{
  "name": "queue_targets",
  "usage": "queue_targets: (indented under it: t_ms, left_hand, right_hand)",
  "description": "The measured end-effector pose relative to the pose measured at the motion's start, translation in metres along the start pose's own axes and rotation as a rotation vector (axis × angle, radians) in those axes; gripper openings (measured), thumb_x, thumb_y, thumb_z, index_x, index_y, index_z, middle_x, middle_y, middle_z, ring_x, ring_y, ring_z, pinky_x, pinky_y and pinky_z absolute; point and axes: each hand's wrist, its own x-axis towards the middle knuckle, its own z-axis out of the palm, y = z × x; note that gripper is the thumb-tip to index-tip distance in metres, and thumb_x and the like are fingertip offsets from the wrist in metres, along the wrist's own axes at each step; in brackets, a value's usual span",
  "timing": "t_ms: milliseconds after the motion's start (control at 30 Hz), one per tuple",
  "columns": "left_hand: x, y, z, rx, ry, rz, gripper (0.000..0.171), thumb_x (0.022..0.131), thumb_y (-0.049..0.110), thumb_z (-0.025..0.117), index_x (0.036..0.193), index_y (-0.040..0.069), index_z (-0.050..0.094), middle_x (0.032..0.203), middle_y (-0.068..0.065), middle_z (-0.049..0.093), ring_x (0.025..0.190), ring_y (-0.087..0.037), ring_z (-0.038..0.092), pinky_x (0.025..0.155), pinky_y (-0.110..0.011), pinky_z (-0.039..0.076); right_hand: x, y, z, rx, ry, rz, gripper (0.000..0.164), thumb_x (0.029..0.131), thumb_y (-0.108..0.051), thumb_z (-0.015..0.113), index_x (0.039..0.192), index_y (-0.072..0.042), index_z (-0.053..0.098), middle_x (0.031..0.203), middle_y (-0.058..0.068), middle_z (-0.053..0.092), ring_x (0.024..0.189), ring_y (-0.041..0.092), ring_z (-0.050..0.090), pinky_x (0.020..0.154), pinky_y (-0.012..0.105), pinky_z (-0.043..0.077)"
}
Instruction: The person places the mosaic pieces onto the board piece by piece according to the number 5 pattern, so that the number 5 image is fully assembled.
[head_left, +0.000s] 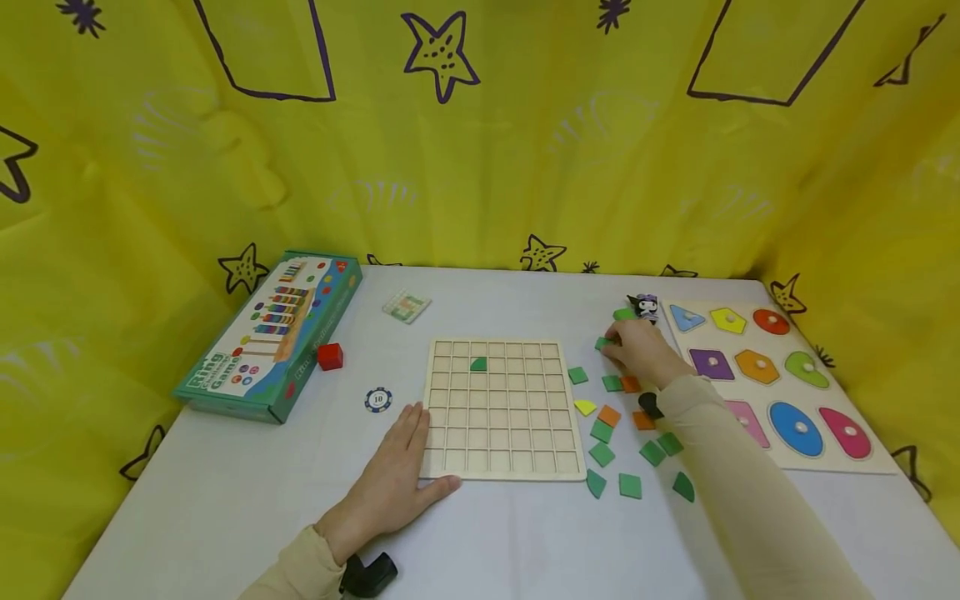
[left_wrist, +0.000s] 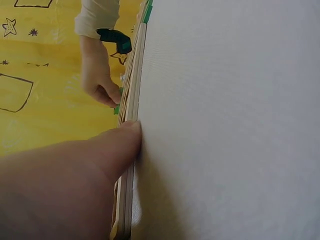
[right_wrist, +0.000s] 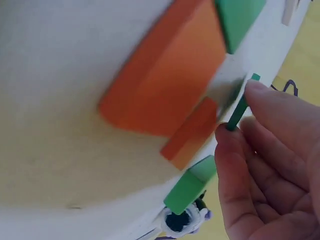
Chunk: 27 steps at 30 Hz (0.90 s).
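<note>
A wooden grid board point(head_left: 491, 410) lies on the white table, a green quarter-circle tile point(head_left: 478, 364) in one cell near its upper left. My left hand point(head_left: 397, 479) rests at the board's lower left corner, fingers straight along the left side and thumb at the front edge. In the left wrist view the thumb point(left_wrist: 125, 137) touches the board's edge. Right of the board, my right hand point(head_left: 641, 350) pinches a green tile point(right_wrist: 242, 105) between thumb and fingertip, close over the table. Loose green tiles point(head_left: 630, 486), orange tiles point(head_left: 609, 416) and a yellow piece point(head_left: 585, 407) lie around it.
A knob puzzle board point(head_left: 750, 392) lies at the right, a small figurine point(head_left: 645, 307) by its far corner. To the left are a green game box point(head_left: 273, 333), a red cube point(head_left: 330, 357), a poker chip point(head_left: 378, 400) and a small patterned square point(head_left: 407, 306). A yellow curtain point(head_left: 487, 167) hangs behind.
</note>
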Motion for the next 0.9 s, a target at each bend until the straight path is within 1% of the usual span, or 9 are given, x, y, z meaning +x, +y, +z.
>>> queue_targets:
  t_ms: [100, 167, 233, 300, 367, 433, 500, 667, 900]
  left_hand:
    - [0.000, 0.002, 0.000, 0.008, -0.013, -0.004, 0.099, 0.090, 0.057, 0.061, 0.147, -0.014, 0.024, 0.155, -0.029, 0.019, 0.144, -0.039, 0.014, 0.114, -0.048, 0.020]
    - [0.000, 0.003, 0.000, 0.017, -0.020, -0.010, 0.098, 0.091, 0.056, 0.061, 0.147, -0.014, 0.024, 0.155, -0.029, 0.018, 0.144, -0.039, 0.014, 0.114, -0.049, 0.020]
    - [0.000, 0.004, 0.000, 0.030, -0.026, -0.013, 0.097, 0.091, 0.056, 0.060, 0.147, -0.014, 0.023, 0.155, -0.029, 0.018, 0.144, -0.039, 0.014, 0.114, -0.048, 0.020]
    - [0.000, 0.004, 0.000, 0.038, -0.028, -0.014, 0.096, 0.092, 0.055, 0.059, 0.147, -0.014, 0.023, 0.155, -0.029, 0.018, 0.144, -0.039, 0.013, 0.114, -0.049, 0.019]
    - [0.001, 0.005, 0.000, 0.039, -0.029, -0.012, 0.095, 0.093, 0.055, 0.059, 0.147, -0.014, 0.023, 0.155, -0.029, 0.017, 0.144, -0.039, 0.012, 0.114, -0.049, 0.018]
    - [0.002, 0.005, 0.001, 0.036, -0.031, -0.009, 0.094, 0.093, 0.055, 0.057, 0.147, -0.014, 0.023, 0.155, -0.029, 0.017, 0.145, -0.039, 0.011, 0.114, -0.049, 0.018]
    - [0.002, 0.006, 0.001, 0.029, -0.034, -0.012, 0.094, 0.093, 0.055, 0.057, 0.148, -0.014, 0.023, 0.155, -0.029, 0.017, 0.145, -0.039, 0.011, 0.114, -0.048, 0.018]
    - [0.002, 0.007, 0.001, 0.019, -0.038, -0.016, 0.094, 0.093, 0.053, 0.059, 0.147, -0.014, 0.024, 0.155, -0.029, 0.019, 0.144, -0.040, 0.013, 0.114, -0.049, 0.020]
    - [0.002, 0.007, -0.001, 0.022, -0.012, -0.002, 0.093, 0.092, 0.052, 0.061, 0.146, -0.016, 0.025, 0.154, -0.030, 0.020, 0.143, -0.041, 0.015, 0.114, -0.050, 0.020]
  right_hand:
    - [-0.004, -0.009, 0.001, 0.022, 0.094, -0.043, 0.031, 0.094, -0.012, 0.066, 0.115, 0.010, 0.064, 0.097, 0.016, 0.064, 0.085, 0.028, 0.057, 0.077, 0.042, 0.050]
    - [-0.005, -0.023, 0.005, 0.048, 0.159, -0.111, 0.026, 0.093, -0.013, 0.068, 0.110, 0.007, 0.068, 0.095, 0.015, 0.066, 0.083, 0.027, 0.059, 0.075, 0.042, 0.050]
    - [-0.005, -0.044, 0.010, 0.077, 0.194, -0.198, 0.020, 0.092, -0.014, 0.070, 0.101, 0.003, 0.071, 0.091, 0.012, 0.068, 0.081, 0.025, 0.061, 0.072, 0.041, 0.051]
    - [-0.004, -0.068, 0.017, 0.103, 0.176, -0.277, 0.015, 0.091, -0.016, 0.072, 0.095, -0.002, 0.073, 0.089, 0.008, 0.067, 0.079, 0.022, 0.060, 0.071, 0.038, 0.051]
    - [-0.001, -0.088, 0.025, 0.094, 0.137, -0.354, 0.012, 0.090, -0.016, 0.073, 0.091, -0.005, 0.073, 0.087, 0.003, 0.067, 0.079, 0.019, 0.059, 0.070, 0.035, 0.050]
    - [0.004, -0.103, 0.033, 0.055, 0.095, -0.419, 0.010, 0.089, -0.015, 0.073, 0.089, -0.006, 0.074, 0.086, 0.001, 0.067, 0.078, 0.017, 0.059, 0.071, 0.033, 0.050]
    - [0.008, -0.114, 0.040, 0.006, 0.053, -0.446, 0.008, 0.089, -0.015, 0.073, 0.088, -0.006, 0.074, 0.085, 0.000, 0.067, 0.079, 0.017, 0.059, 0.072, 0.032, 0.051]
    - [0.014, -0.122, 0.051, -0.085, 0.003, -0.482, 0.008, 0.090, -0.013, 0.072, 0.084, -0.008, 0.074, 0.083, 0.000, 0.067, 0.079, 0.017, 0.061, 0.073, 0.032, 0.052]
    - [0.016, -0.127, 0.056, -0.200, 0.073, -0.576, 0.007, 0.089, -0.011, 0.073, 0.083, -0.008, 0.074, 0.084, 0.001, 0.067, 0.082, 0.020, 0.060, 0.078, 0.032, 0.051]
